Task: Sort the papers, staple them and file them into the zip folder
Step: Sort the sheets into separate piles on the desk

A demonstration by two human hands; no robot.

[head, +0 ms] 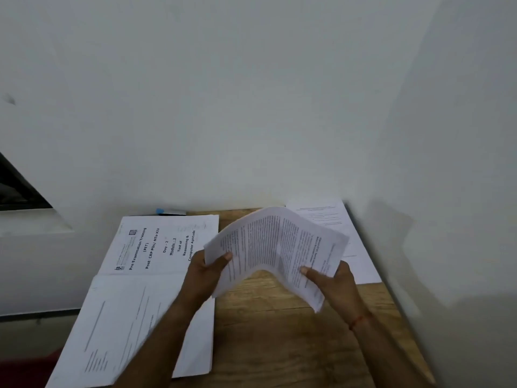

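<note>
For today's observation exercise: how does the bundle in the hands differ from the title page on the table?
The bundle is held up and arched; the title page lies flat. The bundle carries dense small print; the title page, few bold lines. Both are white printed paper.

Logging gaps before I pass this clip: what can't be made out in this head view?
Head view throughout.
Print on the bent white paper sheaf, gripped by the left hand and right hand: motion-blurred.
Blue-tipped object by the wall: small, blurred, beyond the white title sheet; unidentifiable.
Near white paper stack: cut by the bottom edge, blurred.
White corner sheet: partly behind the sheaf, print too faint.
</note>
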